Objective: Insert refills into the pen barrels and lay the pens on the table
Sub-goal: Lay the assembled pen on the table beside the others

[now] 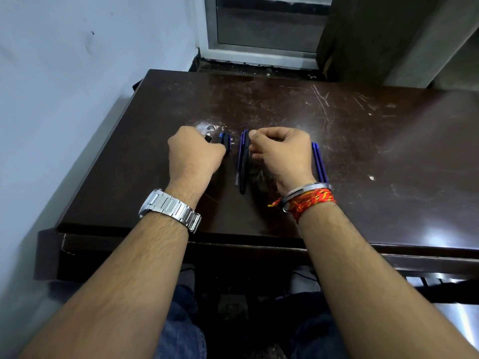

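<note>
A dark blue pen [242,174] lies lengthwise on the brown table [363,141] between my hands, with a thin blue refill [239,161] close along its left side. My right hand [281,151] is curled, thumb and forefinger pinching that pen's far end. My left hand [194,155] is closed in a fist around a small bunch of dark pen barrels [226,143], whose ends stick out past my knuckles. Two blue pens [319,161] lie side by side just right of my right hand, partly hidden by the wrist.
The table top is scratched and has a whitish smear [204,126] beyond my left hand. A pale wall [64,86] runs along the left edge, a metal-framed window [264,27] stands behind. The front edge [233,239] is under my forearms.
</note>
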